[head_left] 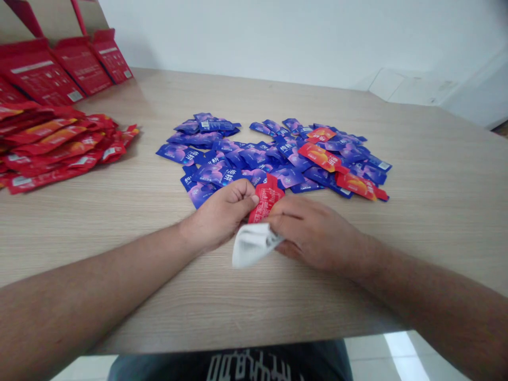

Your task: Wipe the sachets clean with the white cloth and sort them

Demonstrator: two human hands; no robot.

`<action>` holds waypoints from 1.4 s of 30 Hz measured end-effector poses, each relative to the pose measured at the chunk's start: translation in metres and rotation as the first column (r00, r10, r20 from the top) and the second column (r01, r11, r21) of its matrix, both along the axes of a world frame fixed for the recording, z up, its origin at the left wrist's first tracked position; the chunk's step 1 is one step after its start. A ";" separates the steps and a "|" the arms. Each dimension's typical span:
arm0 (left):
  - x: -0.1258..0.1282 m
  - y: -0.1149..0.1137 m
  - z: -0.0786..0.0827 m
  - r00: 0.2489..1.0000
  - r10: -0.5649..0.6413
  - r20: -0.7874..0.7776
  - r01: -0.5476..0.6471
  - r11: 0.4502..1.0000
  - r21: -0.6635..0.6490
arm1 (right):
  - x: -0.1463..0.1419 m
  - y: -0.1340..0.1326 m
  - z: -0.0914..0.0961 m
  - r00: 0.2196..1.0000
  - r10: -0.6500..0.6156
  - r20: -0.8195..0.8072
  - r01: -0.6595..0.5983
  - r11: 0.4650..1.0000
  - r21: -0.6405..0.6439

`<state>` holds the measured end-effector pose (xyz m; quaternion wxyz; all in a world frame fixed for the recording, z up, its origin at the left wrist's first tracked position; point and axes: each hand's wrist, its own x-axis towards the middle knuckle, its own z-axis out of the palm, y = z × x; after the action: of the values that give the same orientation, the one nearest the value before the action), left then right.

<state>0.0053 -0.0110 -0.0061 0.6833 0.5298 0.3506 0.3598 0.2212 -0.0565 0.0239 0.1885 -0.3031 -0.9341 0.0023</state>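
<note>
My left hand (226,211) pinches the left edge of a red sachet (266,197), whose printed back faces up. At the sachet's lower right is my right hand (313,233), its fingers closed around a folded white cloth (254,246) that hangs below the sachet. Whether the right fingers also grip the sachet I cannot tell. Just beyond both hands spreads a heap of blue-purple sachets (254,156). Several red-orange sachets (319,155) lie on the right part of that heap.
On the left a stack of red pouches (59,143) rests on the wooden table (190,307). Behind it stand open red cartons (83,63). A white wall (278,37) rises past the table's far edge, and the front edge is close to my lap.
</note>
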 end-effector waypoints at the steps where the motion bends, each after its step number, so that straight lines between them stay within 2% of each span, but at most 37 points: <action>1: 0.000 0.000 0.000 1.000 0.002 0.004 -0.002 1.000 0.008 | -0.001 -0.002 0.000 0.998 0.054 0.024 -0.054 0.999 -0.001; 3: 0.000 -0.001 0.000 1.000 -0.013 0.007 0.013 1.000 0.018 | 0.001 0.000 0.000 0.999 0.032 0.016 -0.032 0.999 0.016; 6: 0.002 -0.001 0.000 1.000 -0.014 0.019 0.014 1.000 -0.018 | 0.007 0.008 -0.001 0.981 -0.171 -0.096 0.175 0.984 0.040; 7: 0.002 -0.002 0.000 1.000 -0.005 0.026 0.006 1.000 -0.030 | 0.008 0.010 -0.001 0.972 -0.202 -0.118 0.208 0.977 0.039; 9: 0.002 -0.001 -0.001 0.999 0.022 0.040 -0.020 0.999 -0.045 | 0.005 0.008 -0.003 0.986 -0.145 -0.085 0.148 0.989 0.028; 12: 0.000 0.000 -0.002 0.999 0.022 0.031 -0.022 1.000 -0.020 | -0.001 0.001 -0.004 0.996 0.066 0.061 -0.064 0.997 -0.033; 13: 0.000 0.000 -0.003 1.000 0.005 0.016 -0.005 1.000 -0.003 | -0.001 0.000 -0.004 0.994 0.086 0.073 -0.083 0.996 -0.041; 14: -0.001 0.001 -0.003 1.000 -0.013 0.001 0.013 1.000 0.015 | 0.001 0.002 -0.003 0.997 0.057 0.057 -0.055 0.998 -0.032; 17: -0.001 0.002 -0.003 0.999 -0.046 -0.011 0.047 0.999 0.010 | 0.008 0.011 -0.002 0.981 -0.172 -0.087 0.176 0.984 0.041; 19: 0.000 0.001 -0.003 1.000 -0.028 0.011 0.028 0.999 -0.020 | 0.009 0.013 -0.003 0.964 -0.233 -0.131 0.241 0.969 0.050; 20: 0.000 0.001 -0.002 1.000 -0.009 0.023 0.010 0.999 -0.034 | 0.008 0.012 -0.003 0.973 -0.201 -0.116 0.206 0.978 0.039; 23: 0.000 0.001 -0.002 1.000 0.001 0.018 -0.001 1.000 -0.015 | 0.002 0.005 -0.004 1.000 0.021 0.008 -0.021 0.999 -0.026; 25: -0.001 0.001 -0.003 1.000 -0.024 -0.013 0.024 0.999 0.023 | 0.001 0.003 -0.004 0.998 0.050 0.027 -0.049 0.998 -0.037; 27: -0.001 0.002 -0.003 0.999 -0.037 -0.016 0.037 0.999 0.019 | 0.006 0.008 -0.003 0.995 -0.088 -0.041 0.088 0.996 -0.003; 29: 0.000 0.002 -0.003 0.999 -0.032 0.014 0.033 0.999 -0.022 | 0.010 0.013 -0.003 0.962 -0.241 -0.127 0.246 0.969 0.025; 30: 0.001 0.001 -0.003 0.999 -0.026 0.028 0.027 0.999 -0.040 | 0.010 0.014 -0.003 0.951 -0.271 -0.152 0.278 0.960 0.027; 31: 0.001 0.001 -0.003 0.999 -0.014 0.034 0.016 0.999 -0.052 | 0.010 0.014 -0.003 0.954 -0.259 -0.152 0.265 0.964 0.023; 33: 0.001 0.001 -0.003 0.999 0.007 0.031 -0.006 0.999 -0.050 | 0.005 0.009 -0.004 0.991 -0.111 -0.074 0.111 0.994 -0.006; 35: -0.001 0.001 -0.003 1.000 -0.001 0.001 0.001 1.000 -0.006 | 0.000 0.004 -0.004 0.998 0.054 0.023 -0.053 0.998 -0.041; 36: -0.002 0.001 -0.003 1.000 -0.015 -0.021 0.015 1.000 0.024 | 0.000 0.003 -0.003 0.996 0.078 0.045 -0.076 0.996 -0.042; 37: -0.002 0.002 -0.003 0.999 -0.030 -0.041 0.032 0.998 0.049 | 0.001 0.004 -0.003 0.998 0.048 0.040 -0.046 0.999 -0.029; 40: -0.003 0.003 -0.004 0.997 -0.058 -0.060 0.061 0.997 0.049 | 0.010 0.013 -0.002 0.972 -0.215 -0.097 0.219 0.975 0.035; 42: -0.003 0.003 -0.004 0.997 -0.059 -0.055 0.060 0.998 0.026 | 0.013 0.018 -0.003 0.943 -0.290 -0.161 0.299 0.954 0.035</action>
<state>0.0024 -0.0078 -0.0097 0.6767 0.5590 0.3478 0.3296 0.2339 -0.0388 0.0213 0.2670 -0.4325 -0.8607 -0.0301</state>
